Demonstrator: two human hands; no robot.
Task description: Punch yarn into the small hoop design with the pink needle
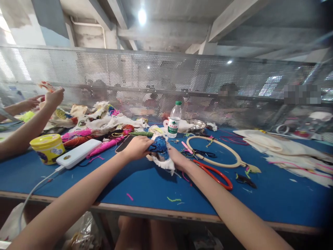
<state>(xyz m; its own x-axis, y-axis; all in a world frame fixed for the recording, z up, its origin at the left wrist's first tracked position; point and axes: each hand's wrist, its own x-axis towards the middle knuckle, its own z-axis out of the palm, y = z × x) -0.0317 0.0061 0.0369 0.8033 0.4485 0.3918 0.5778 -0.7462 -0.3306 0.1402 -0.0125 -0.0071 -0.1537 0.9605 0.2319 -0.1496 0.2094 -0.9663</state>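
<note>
A small piece of white cloth (166, 164) with dense blue yarn (159, 144) worked on it is held up over the middle of the blue table. Its edge is frayed. My left hand (138, 147) is closed on the blue yarn side, fingers curled at its edge. From the right, my right hand (176, 156) grips the same cloth; its fingers are mostly hidden behind it. Just behind the cloth stands a water bottle (173, 121) with a green cap. A dark phone (125, 143) lies by my left hand, partly covered.
Right of my hands lie a wooden embroidery hoop (218, 139), red-handled scissors (217, 175) and folded cream cloth (281, 144). At left are a white power bank (79, 153) with cable, a yellow tub (48, 149) and yarn bundles (78, 139). A co-worker's hands (53, 97) work there.
</note>
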